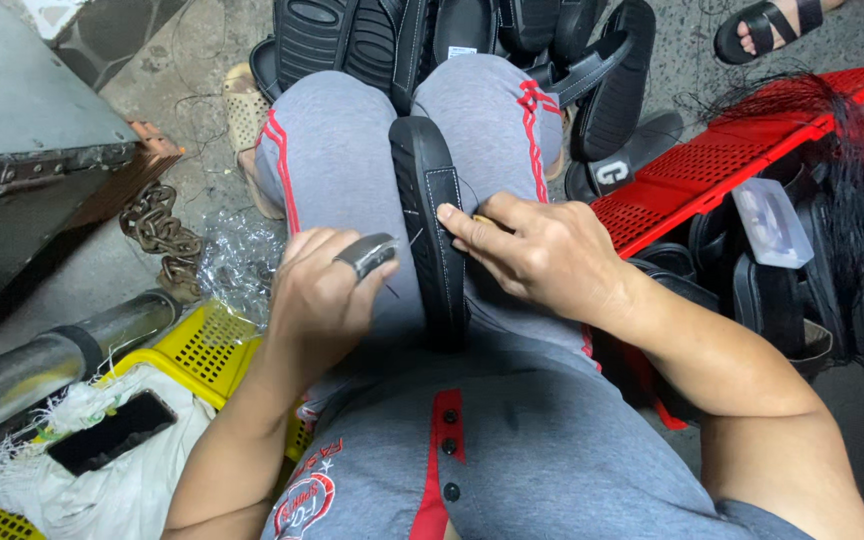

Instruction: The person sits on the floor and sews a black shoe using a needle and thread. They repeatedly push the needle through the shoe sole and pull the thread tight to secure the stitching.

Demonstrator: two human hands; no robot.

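Head view: person sitting, grey trousers, black sole [439,240] standing on edge, clamped between the knees and running from knee toward the lap. Hand-stitching along the sole's edge is looking like the step in hand; white stitch line showing on the upper face. Right hand [542,255] is pressing onto the sole's right side, fingers pinched together on something thin and yellowish, maybe a tool handle, can't tell which. Left hand [324,290] is sitting just left of the sole, fingers curled shut around a small grey taped piece [367,252], a thin needle or thread poking out toward the sole. Next move is probably calling for steady pull-through while knees keep the sole from twisting. Pile of black sandals [512,40] lying beyond the knees, red crate [742,160] right, yellow crate [202,345] left, phone [112,432] on a white bag.
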